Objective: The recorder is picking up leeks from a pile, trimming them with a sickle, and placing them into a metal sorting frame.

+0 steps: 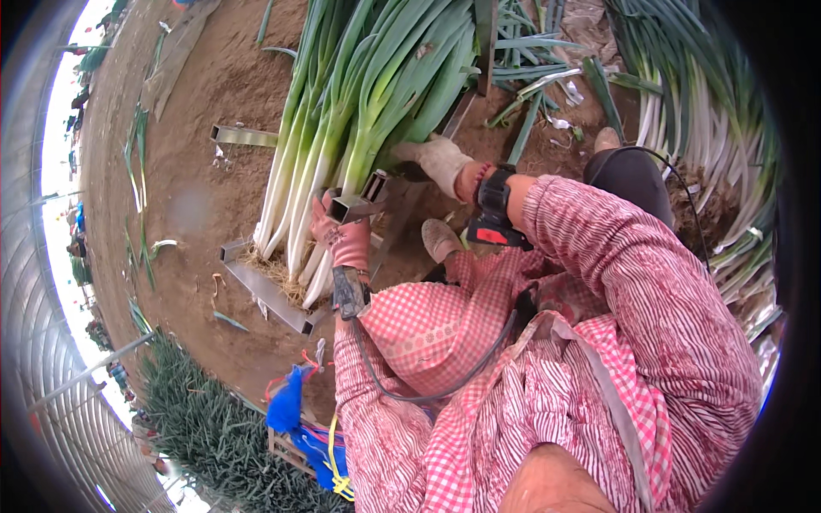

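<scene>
leeks (363,107) left of both hands, roots at metal rack's lower-left edge (272,291), tops up-right | left hand (345,239) nearer roots, half curled, grip unclear | right hand (440,162) by leaves, fingers hidden, can't see grip

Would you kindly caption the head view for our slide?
Gloved left hand and right hand at long green onions on a metal frame.

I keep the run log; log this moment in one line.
left hand: gloved, at white stalks | right hand: gloved, at green leaves | stalk bundle: on metal frame
</scene>
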The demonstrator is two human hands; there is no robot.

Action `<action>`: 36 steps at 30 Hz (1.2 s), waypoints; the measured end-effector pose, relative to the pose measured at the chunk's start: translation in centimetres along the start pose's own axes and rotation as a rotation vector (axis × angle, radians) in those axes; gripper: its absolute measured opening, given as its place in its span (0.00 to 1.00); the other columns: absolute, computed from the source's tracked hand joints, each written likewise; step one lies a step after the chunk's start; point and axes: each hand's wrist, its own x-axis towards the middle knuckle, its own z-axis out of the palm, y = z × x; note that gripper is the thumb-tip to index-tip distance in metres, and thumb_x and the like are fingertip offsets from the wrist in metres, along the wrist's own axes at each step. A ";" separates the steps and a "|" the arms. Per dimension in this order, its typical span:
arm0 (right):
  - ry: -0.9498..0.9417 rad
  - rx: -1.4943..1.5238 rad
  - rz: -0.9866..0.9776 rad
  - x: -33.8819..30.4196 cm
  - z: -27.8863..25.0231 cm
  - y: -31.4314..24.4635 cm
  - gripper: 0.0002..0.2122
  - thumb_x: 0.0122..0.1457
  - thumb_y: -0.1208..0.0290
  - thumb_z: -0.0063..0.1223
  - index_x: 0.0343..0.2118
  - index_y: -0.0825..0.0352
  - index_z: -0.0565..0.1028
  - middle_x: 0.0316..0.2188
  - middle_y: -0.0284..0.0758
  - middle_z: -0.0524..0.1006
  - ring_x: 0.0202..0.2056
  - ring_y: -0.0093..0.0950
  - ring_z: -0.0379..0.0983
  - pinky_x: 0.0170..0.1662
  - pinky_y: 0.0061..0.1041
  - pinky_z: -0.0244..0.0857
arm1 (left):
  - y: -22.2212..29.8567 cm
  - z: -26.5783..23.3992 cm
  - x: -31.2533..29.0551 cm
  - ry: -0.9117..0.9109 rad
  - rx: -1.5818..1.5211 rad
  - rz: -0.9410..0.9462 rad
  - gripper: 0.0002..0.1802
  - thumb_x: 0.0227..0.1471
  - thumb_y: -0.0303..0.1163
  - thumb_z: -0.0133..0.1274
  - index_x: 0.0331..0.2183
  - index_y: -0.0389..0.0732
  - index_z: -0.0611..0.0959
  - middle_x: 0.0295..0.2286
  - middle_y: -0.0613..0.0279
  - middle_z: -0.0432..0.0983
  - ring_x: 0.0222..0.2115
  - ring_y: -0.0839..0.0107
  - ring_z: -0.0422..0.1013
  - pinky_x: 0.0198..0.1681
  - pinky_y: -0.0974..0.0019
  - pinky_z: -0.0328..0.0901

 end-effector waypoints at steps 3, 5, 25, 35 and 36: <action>-0.060 0.535 0.187 0.6 1.4 -5.8 0.16 0.58 0.68 0.59 0.48 0.65 0.78 0.41 0.38 0.81 0.44 0.33 0.78 0.47 0.27 0.70 | -7.8 0.5 -1.8 0.017 -0.060 -0.131 0.42 0.34 0.49 0.70 0.51 0.41 0.75 0.50 0.44 0.72 0.49 0.45 0.71 0.50 0.49 0.69; -0.007 0.656 0.380 -0.2 -0.8 -4.1 0.19 0.54 0.64 0.65 0.46 0.70 0.79 0.38 0.39 0.81 0.42 0.33 0.78 0.46 0.27 0.70 | -2.4 1.3 -0.6 -0.025 -0.143 -0.116 0.46 0.32 0.52 0.71 0.53 0.43 0.74 0.50 0.47 0.73 0.48 0.48 0.72 0.50 0.52 0.70; -0.164 0.100 0.276 -8.1 -22.2 -3.8 0.15 0.63 0.59 0.55 0.45 0.66 0.77 0.35 0.37 0.81 0.38 0.33 0.79 0.47 0.35 0.73 | -3.9 -3.2 -2.6 -0.024 -0.293 -0.091 0.23 0.47 0.42 0.60 0.42 0.36 0.83 0.50 0.43 0.73 0.52 0.44 0.67 0.57 0.46 0.61; -0.304 -0.253 0.339 1.6 -26.0 -9.9 0.17 0.59 0.60 0.55 0.45 0.66 0.79 0.33 0.34 0.82 0.32 0.24 0.79 0.39 0.26 0.74 | -4.4 -4.3 -2.5 -0.028 -0.679 -0.230 0.19 0.45 0.25 0.57 0.43 0.37 0.83 0.48 0.48 0.73 0.46 0.54 0.72 0.51 0.59 0.67; -0.312 -0.252 0.211 2.0 -22.8 -8.1 0.17 0.59 0.60 0.56 0.45 0.67 0.79 0.31 0.34 0.82 0.32 0.25 0.79 0.37 0.27 0.74 | -4.7 -3.8 -2.2 -0.059 -0.905 -0.294 0.19 0.45 0.23 0.56 0.44 0.36 0.82 0.47 0.51 0.74 0.45 0.57 0.72 0.50 0.61 0.68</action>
